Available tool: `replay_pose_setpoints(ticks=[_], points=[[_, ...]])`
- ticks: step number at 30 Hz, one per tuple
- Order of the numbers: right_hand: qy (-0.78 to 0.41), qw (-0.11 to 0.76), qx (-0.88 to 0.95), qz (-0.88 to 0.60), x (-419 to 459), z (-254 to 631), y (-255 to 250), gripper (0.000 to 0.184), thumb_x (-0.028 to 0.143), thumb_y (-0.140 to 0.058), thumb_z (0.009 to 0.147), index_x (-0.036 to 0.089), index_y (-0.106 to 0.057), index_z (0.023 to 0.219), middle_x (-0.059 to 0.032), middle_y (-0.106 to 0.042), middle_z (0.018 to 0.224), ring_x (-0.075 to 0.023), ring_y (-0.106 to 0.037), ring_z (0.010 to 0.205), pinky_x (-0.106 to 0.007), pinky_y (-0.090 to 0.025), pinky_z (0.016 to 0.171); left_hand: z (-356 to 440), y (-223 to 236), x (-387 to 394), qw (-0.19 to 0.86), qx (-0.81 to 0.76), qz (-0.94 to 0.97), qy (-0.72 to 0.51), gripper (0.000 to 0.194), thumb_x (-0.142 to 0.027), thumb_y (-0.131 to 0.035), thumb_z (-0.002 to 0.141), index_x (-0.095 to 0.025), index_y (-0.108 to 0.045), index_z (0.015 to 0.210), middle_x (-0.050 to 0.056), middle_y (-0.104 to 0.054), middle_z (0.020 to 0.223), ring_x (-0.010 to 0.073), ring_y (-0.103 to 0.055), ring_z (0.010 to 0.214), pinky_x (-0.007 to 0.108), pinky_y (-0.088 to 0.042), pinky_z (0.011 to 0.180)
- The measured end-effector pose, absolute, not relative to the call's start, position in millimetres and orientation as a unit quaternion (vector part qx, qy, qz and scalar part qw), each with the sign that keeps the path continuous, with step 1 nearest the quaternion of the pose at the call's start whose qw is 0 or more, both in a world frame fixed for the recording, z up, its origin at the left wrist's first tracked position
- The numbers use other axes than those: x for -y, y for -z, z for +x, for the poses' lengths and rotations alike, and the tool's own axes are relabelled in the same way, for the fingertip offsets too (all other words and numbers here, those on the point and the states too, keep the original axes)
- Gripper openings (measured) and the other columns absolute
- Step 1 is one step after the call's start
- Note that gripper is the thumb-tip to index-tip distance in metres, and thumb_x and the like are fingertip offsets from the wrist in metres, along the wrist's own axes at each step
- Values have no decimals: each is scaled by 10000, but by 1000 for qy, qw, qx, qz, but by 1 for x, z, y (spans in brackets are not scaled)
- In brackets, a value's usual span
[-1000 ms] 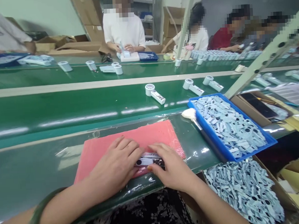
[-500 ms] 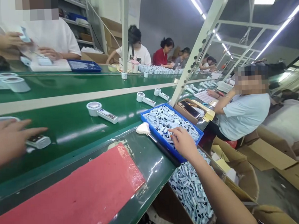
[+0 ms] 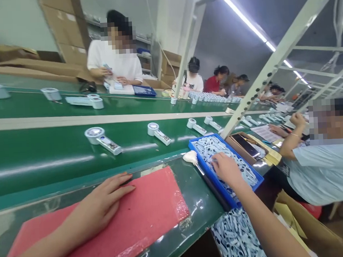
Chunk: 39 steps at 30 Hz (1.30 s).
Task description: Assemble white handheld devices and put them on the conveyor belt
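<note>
Looking down from the head camera, the left hand (image 3: 102,205) lies flat on the red pad (image 3: 141,220) at the near edge of the worktop (image 3: 196,203), fingers spread and holding nothing; the pad itself is bare, so no unit is in work at this station. The right hand (image 3: 227,169) reaches into the blue tray (image 3: 257,181) at the worktop's right edge, fingers curled down among the small pale parts (image 3: 209,145); whether one is already pinched I cannot tell. A brush (image 3: 192,158) lies just beside the tray's left wall. On the green belt (image 3: 47,149) beyond the far edge lie white fans (image 3: 102,139) with their handles, well apart from both hands. Judging by this, a new cycle is starting: a part is being fetched, and a fan has yet to be brought to the pad.
</note>
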State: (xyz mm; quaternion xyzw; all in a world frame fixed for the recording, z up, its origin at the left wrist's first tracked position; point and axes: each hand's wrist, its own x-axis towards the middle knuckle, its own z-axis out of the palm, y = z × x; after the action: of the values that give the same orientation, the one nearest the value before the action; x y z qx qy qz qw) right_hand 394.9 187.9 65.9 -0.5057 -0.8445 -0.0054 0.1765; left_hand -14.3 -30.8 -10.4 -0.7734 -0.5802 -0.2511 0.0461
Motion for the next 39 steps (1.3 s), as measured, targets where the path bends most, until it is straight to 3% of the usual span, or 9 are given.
replay_pose_setpoints(ticks=[5, 10, 13, 16, 20, 23, 27, 32, 39], points=[[-117, 290, 835, -452, -141, 348, -59, 328, 361, -477, 997, 179, -637, 1218, -93, -707, 1017, -209, -704, 791, -364, -582, 763, -6, -3, 30, 50, 578, -775, 251, 445, -172, -415, 974, -333, -681, 1291, 48, -586, 1450, 282, -585, 1319, 482, -555, 1099], [-509, 293, 738, -332, -83, 255, -52, 237, 428, -610, 904, 215, -638, 1005, -5, -696, 740, -187, -695, 616, -326, -575, 640, 18, -27, 40, -95, 560, -755, 328, 391, -268, -534, 988, -271, -590, 1374, 92, -627, 1376, 238, -583, 1302, 451, -547, 1107], [-599, 273, 700, -278, -68, 208, -51, 242, 454, -613, 890, 225, -614, 968, 9, -695, 738, -173, -693, 602, -307, -557, 609, 26, -29, 44, -167, 564, -714, 380, 489, -304, -631, 941, -270, -515, 1415, 89, -632, 1347, 213, -631, 1204, 420, -569, 1050], [-613, 272, 694, -263, -68, 179, -48, 218, 446, -599, 904, 229, -609, 926, -6, -717, 810, -163, -690, 603, -298, -543, 595, 22, -27, 46, -164, 596, -654, 436, 412, -336, -667, 920, -238, -570, 1308, 58, -697, 1183, 174, -681, 1002, 329, -594, 903], [-622, 258, 692, -261, -73, 164, -36, 212, 441, -603, 918, 233, -578, 886, -2, -699, 768, -168, -680, 602, -305, -539, 606, 8, -27, 44, -136, 611, -620, 473, 188, -279, -560, 974, -218, -658, 1123, 19, -724, 1000, 134, -683, 885, 250, -558, 806], [-628, 238, 700, -244, -76, 168, -28, 220, 426, -602, 918, 217, -603, 985, -23, -711, 844, -167, -682, 648, -314, -549, 638, 0, -26, 39, -126, 611, -622, 473, 176, -221, -542, 980, -236, -684, 1082, -3, -717, 984, 114, -679, 891, 215, -532, 795], [-552, 223, 770, -231, -75, 178, -26, 258, 279, -577, 927, 228, -634, 1173, -36, -713, 984, -174, -677, 808, -331, -537, 750, -5, -25, 36, -113, 624, -614, 471, 188, -184, -574, 958, -265, -686, 1086, -38, -710, 985, 91, -670, 896, 176, -511, 794], [-463, 199, 834, -223, -73, 182, -27, 251, 227, -526, 956, 255, -627, 1184, -20, -722, 1062, -184, -653, 859, -337, -491, 762, -3, -25, 38, -134, 628, -613, 461, 199, -195, -552, 951, -237, -709, 1066, -4, -721, 992, 122, -676, 895, 203, -516, 794], [-433, 211, 850, -214, -72, 183, -25, 225, 239, -514, 972, 244, -617, 1172, -20, -718, 1062, -190, -651, 851, -340, -472, 752, -1, -25, 40, -153, 620, -603, 479, 218, -208, -563, 936, -273, -698, 1095, -66, -713, 998, 58, -656, 875, 141, -491, 797]])
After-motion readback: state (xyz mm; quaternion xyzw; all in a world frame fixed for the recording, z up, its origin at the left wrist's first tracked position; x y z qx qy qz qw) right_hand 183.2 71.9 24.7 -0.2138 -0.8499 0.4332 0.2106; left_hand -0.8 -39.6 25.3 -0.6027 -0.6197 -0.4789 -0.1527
